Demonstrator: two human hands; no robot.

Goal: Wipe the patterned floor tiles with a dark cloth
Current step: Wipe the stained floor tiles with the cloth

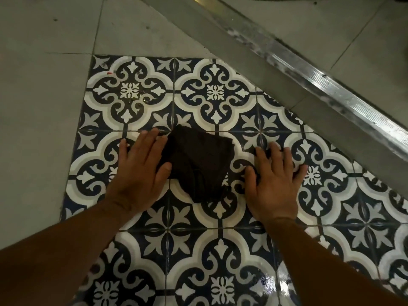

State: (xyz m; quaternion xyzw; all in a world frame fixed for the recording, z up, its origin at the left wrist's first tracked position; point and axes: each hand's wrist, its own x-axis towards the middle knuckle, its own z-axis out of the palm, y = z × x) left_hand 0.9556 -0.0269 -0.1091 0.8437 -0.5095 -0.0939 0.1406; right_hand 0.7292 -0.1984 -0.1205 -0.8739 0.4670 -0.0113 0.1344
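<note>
dark cloth (198, 163) bunched on the patterned floor tiles (220, 96), long axis running upper-left to lower-right.
left hand (141, 171) flat, fingers spread, touching its edge; right hand (273, 182) flat on tile beside it, gripping nothing.

Both forearms run off the bottom edge, and the left hand (138, 171) covers the dark cloth's (198, 164) left edge.

plain grey tiles (39, 89), metal threshold strip (326, 85)
</note>
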